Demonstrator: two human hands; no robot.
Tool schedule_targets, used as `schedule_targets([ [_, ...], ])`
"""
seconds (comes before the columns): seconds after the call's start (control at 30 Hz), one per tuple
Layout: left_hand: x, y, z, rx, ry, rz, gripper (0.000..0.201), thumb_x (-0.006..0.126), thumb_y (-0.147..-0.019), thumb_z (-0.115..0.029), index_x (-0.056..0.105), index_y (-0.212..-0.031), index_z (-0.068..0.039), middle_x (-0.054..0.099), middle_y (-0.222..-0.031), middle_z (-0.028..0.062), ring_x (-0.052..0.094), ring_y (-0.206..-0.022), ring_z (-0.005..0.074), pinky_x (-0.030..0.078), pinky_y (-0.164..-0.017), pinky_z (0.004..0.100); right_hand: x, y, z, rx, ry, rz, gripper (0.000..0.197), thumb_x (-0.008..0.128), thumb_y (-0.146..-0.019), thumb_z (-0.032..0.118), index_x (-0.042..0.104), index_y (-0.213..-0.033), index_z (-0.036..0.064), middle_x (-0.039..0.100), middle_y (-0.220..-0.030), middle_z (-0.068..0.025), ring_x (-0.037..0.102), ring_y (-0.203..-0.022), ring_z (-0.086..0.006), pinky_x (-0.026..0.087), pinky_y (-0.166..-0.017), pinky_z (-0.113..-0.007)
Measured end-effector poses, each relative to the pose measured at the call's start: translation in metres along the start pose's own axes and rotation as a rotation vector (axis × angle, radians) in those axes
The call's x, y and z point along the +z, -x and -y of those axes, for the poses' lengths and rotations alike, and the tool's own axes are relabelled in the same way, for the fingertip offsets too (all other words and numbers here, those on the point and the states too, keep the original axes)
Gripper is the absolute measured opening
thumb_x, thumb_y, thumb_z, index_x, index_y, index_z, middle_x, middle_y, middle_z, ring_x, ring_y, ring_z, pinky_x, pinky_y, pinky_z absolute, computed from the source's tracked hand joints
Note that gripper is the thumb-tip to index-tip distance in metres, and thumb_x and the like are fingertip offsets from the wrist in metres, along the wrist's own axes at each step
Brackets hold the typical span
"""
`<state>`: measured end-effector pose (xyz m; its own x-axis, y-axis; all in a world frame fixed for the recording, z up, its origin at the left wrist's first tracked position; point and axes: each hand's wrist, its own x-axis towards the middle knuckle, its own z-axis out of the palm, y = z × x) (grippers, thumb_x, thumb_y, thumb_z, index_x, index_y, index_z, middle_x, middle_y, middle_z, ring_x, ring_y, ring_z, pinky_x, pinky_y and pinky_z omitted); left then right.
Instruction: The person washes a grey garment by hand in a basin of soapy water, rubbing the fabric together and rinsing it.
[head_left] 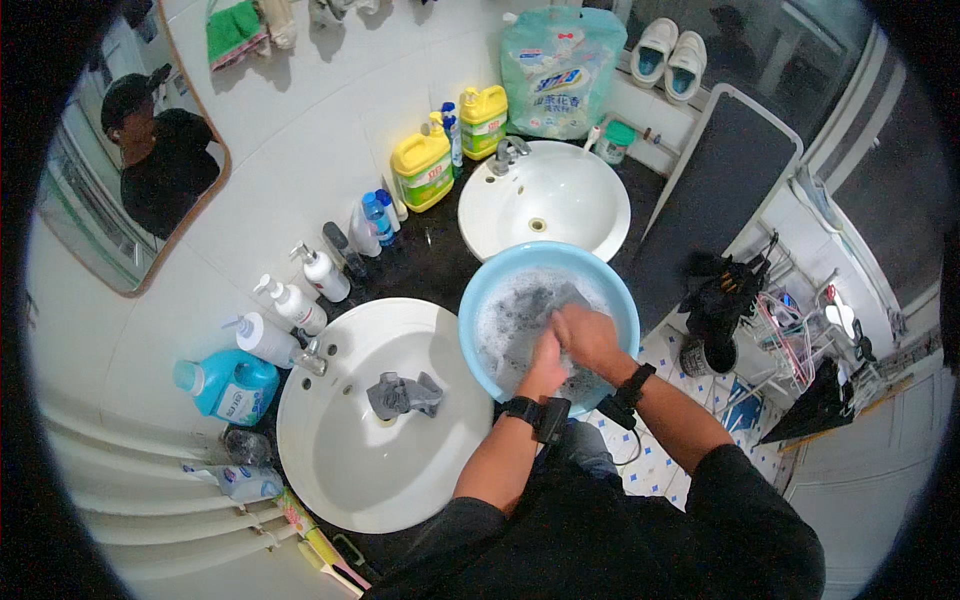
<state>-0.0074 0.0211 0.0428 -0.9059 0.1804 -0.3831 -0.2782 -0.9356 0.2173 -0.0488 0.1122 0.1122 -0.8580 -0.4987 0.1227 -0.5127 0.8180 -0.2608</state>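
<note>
A light blue basin of sudsy grey water stands at the counter's edge, between two white sinks. Over the water my right hand is closed on a wet grey cloth, part of which sticks out beyond the fingers. My left hand presses up against the right one, its fingers curled in and partly hidden; it seems to grip the same cloth. A crumpled grey piece of fabric, perhaps a sock, lies in the left sink near the drain.
Pump bottles, a blue detergent jug and yellow bottles line the wall. The far sink has a detergent pouch behind it. An ironing-board-like panel leans at right, near a cluttered rack and white shoes.
</note>
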Motion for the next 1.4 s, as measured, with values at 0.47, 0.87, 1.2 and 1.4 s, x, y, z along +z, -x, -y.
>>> schedule_targets([
  [0.47, 0.031, 0.016, -0.008, 0.032, 0.006, 0.173, 0.053, 0.048, -0.090, -0.040, 0.036, -0.130, -0.008, 0.045, -0.127, 0.0067, 0.041, -0.117, 0.0220, 0.030, -0.102, 0.0390, 0.000, -0.024, -0.019, 0.062, -0.194, -0.157, 0.025, 0.039, -0.091, 0.022, 0.051, -0.081, 0.0030, 0.055, -0.075, -0.0190, 0.054, -0.069, -0.0387, 0.041, -0.061, -0.049],
  [0.87, 0.025, 0.023, -0.014, 0.008, 0.048, -0.049, 0.046, 0.048, -0.090, -0.042, 0.048, -0.121, -0.008, 0.055, -0.117, 0.0061, 0.047, -0.113, 0.0198, 0.033, -0.099, 0.0352, -0.017, -0.022, 0.006, 0.235, -0.169, -0.169, 0.029, 0.052, -0.079, 0.028, 0.054, -0.082, -0.0005, 0.059, -0.078, -0.0227, 0.058, -0.072, -0.0397, 0.045, -0.066, -0.049],
  [1.2, 0.030, 0.022, -0.016, 0.025, 0.160, 0.126, 0.046, 0.041, -0.093, -0.039, 0.045, -0.123, -0.005, 0.045, -0.129, 0.0068, 0.038, -0.121, 0.0224, 0.022, -0.106, 0.0409, -0.002, -0.024, 0.002, 0.251, -0.155, -0.251, 0.028, 0.054, -0.077, 0.028, 0.054, -0.080, 0.0005, 0.061, -0.081, -0.0211, 0.059, -0.071, -0.0376, 0.047, -0.063, -0.047],
  [1.4, 0.028, 0.027, -0.017, 0.034, 0.086, 0.031, 0.049, 0.040, -0.092, -0.043, 0.044, -0.124, -0.006, 0.046, -0.129, 0.0054, 0.040, -0.120, 0.0231, 0.025, -0.105, 0.0390, -0.011, -0.012, 0.020, -0.076, -0.078, -0.117, 0.026, 0.054, -0.077, 0.027, 0.054, -0.081, 0.0009, 0.061, -0.082, -0.0212, 0.059, -0.071, -0.0376, 0.047, -0.064, -0.048],
])
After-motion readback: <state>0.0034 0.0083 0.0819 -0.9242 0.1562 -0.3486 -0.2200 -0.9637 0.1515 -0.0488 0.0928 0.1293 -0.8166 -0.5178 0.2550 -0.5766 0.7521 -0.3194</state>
